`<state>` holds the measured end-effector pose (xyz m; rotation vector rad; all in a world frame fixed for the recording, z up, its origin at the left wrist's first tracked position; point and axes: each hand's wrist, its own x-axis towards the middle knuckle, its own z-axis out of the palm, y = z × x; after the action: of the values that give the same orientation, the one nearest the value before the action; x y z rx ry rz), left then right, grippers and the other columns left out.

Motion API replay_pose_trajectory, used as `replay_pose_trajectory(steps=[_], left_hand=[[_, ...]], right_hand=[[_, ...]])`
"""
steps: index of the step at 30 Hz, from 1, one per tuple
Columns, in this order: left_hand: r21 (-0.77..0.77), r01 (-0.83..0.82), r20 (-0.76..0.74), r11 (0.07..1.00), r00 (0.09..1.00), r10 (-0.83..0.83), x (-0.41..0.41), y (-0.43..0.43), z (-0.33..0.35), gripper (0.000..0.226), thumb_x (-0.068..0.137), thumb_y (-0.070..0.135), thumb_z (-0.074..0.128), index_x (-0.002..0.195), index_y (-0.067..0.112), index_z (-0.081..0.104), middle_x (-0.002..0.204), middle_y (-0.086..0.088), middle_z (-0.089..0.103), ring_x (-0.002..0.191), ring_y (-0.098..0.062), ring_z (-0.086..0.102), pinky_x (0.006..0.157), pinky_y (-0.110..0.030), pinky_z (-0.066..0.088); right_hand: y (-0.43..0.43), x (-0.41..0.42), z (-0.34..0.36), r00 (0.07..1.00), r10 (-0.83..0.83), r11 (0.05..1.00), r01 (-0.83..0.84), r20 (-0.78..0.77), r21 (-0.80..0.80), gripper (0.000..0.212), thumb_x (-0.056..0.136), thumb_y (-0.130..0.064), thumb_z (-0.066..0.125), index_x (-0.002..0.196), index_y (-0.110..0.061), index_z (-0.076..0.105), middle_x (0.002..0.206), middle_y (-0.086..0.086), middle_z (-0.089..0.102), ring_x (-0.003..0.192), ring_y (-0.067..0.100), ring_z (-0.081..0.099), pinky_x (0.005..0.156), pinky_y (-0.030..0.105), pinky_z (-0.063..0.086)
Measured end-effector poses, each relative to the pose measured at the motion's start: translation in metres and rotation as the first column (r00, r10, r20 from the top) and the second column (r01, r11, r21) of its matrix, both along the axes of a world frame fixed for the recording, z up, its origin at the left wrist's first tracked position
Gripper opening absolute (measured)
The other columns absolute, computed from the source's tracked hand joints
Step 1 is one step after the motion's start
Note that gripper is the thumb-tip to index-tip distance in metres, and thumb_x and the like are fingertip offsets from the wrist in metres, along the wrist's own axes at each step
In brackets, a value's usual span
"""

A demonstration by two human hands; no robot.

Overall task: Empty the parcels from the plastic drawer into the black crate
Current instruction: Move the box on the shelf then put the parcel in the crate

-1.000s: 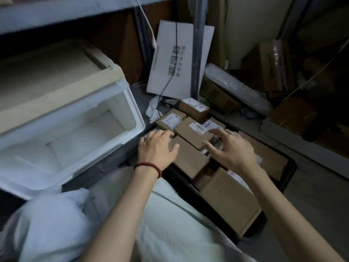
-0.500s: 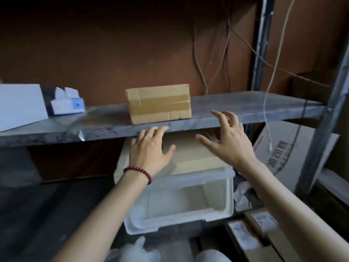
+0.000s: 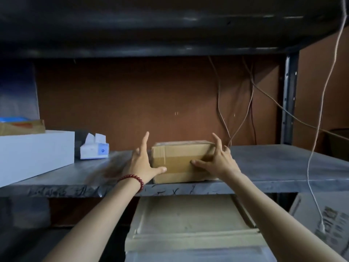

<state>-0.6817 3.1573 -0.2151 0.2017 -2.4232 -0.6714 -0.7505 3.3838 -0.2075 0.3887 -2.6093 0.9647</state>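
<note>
A taped brown cardboard parcel [image 3: 179, 161] stands near the front edge of a grey shelf [image 3: 283, 167]. My left hand [image 3: 141, 163], with a red bead bracelet on the wrist, lies against the parcel's left side with straight fingers and its thumb on the front face. My right hand [image 3: 217, 159] is at the parcel's right corner, thumb on the front, fingers spread up along the side. Under the shelf sits the plastic drawer unit [image 3: 188, 224] with its beige top. The black crate is out of view.
A long white box [image 3: 34, 152] and a tissue box [image 3: 94, 148] stand on the shelf to the left. A white cable [image 3: 313, 167] hangs at the right, in front of the metal shelf post [image 3: 289, 101]. A printed carton [image 3: 330, 220] leans at lower right.
My view rose from the crate and open drawer to the shelf. Both hands moved up from the parcels in the crate and now touch the parcel on the shelf.
</note>
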Motion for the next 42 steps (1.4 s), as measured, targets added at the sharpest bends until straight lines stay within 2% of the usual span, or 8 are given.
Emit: replay_pose_trajectory(steps=[6,9,14,24,26,29,36,42], left_hand=[[0.122,0.166,0.041,0.979,0.984,-0.172,-0.012,0.004,-0.001,0.109,0.064,0.040,0.086,0.144,0.048,0.012,0.149,-0.005,0.037,0.128,-0.027,0.044,0.096,-0.038,0.043],[0.117,0.192,-0.022,0.974,0.981,-0.190,-0.011,0.015,-0.007,0.084,0.068,0.042,0.082,0.132,0.049,0.027,0.138,0.000,0.047,0.109,-0.019,0.049,0.082,-0.029,0.041],[0.128,0.244,-0.220,0.961,0.952,-0.212,0.012,0.026,-0.002,0.071,0.074,0.033,0.079,0.126,0.050,0.033,0.138,0.002,0.045,0.121,-0.022,0.048,0.088,-0.029,0.036],[0.088,0.340,-0.422,0.936,0.864,-0.274,0.116,0.075,-0.054,0.060,0.077,0.035,0.076,0.126,0.042,0.041,0.136,0.010,0.043,0.114,0.009,0.038,0.084,0.005,0.027],[0.122,0.363,-0.456,0.924,0.847,-0.273,0.134,0.082,-0.076,0.060,0.074,0.044,0.076,0.124,0.043,0.042,0.133,0.013,0.046,0.118,0.006,0.041,0.091,0.000,0.030],[0.275,0.412,-0.485,0.869,0.840,-0.244,0.156,0.092,-0.122,0.073,0.066,0.056,0.076,0.128,0.044,0.039,0.135,0.010,0.046,0.123,-0.003,0.046,0.096,-0.024,0.046],[0.554,0.289,-0.230,0.781,0.954,-0.191,0.171,0.106,-0.237,0.099,0.061,0.064,0.078,0.144,0.035,0.032,0.129,0.020,0.038,0.122,-0.003,0.045,0.098,-0.037,0.049],[0.615,0.371,-0.278,0.696,0.928,-0.249,0.175,0.108,-0.278,0.083,0.059,0.043,0.087,0.131,0.036,0.047,0.134,0.012,0.045,0.125,-0.007,0.048,0.089,-0.028,0.053]], right_hand=[[0.004,-0.008,-0.006,0.983,0.185,0.978,-0.182,0.016,-0.106,0.087,0.075,-0.050,0.076,0.140,-0.034,0.019,0.123,0.011,0.051,0.114,0.032,0.050,0.088,0.038,0.044],[0.005,-0.001,-0.008,0.979,0.200,0.969,-0.203,-0.034,-0.143,0.080,0.075,-0.045,0.078,0.133,-0.032,0.025,0.115,0.009,0.054,0.104,0.028,0.051,0.081,0.034,0.044],[0.020,0.029,0.002,0.950,0.218,0.932,-0.271,-0.225,-0.240,0.077,0.073,-0.041,0.081,0.131,-0.032,0.031,0.115,0.000,0.051,0.108,0.029,0.056,0.091,0.047,0.050],[0.056,0.126,-0.052,0.898,0.184,0.865,-0.341,-0.399,-0.368,0.069,0.075,-0.045,0.078,0.127,-0.035,0.033,0.119,-0.016,0.049,0.106,0.014,0.054,0.083,0.020,0.047],[0.064,0.147,-0.077,0.902,0.169,0.845,-0.340,-0.397,-0.412,0.069,0.073,-0.048,0.078,0.125,-0.039,0.034,0.116,-0.024,0.049,0.104,0.008,0.054,0.080,0.015,0.047],[0.077,0.174,-0.123,0.925,0.146,0.837,-0.304,-0.350,-0.454,0.069,0.069,-0.052,0.080,0.120,-0.045,0.034,0.117,-0.031,0.046,0.106,0.000,0.050,0.080,0.019,0.046],[0.087,0.201,-0.253,0.981,0.141,0.810,-0.191,-0.133,-0.554,0.074,0.061,-0.050,0.086,0.116,-0.048,0.036,0.119,-0.027,0.045,0.113,0.000,0.048,0.095,0.044,0.048],[0.085,0.208,-0.302,0.981,0.130,0.738,-0.194,-0.145,-0.646,0.104,0.055,-0.034,0.093,0.139,-0.029,0.031,0.140,-0.010,0.042,0.133,0.012,0.041,0.107,0.052,0.040]])
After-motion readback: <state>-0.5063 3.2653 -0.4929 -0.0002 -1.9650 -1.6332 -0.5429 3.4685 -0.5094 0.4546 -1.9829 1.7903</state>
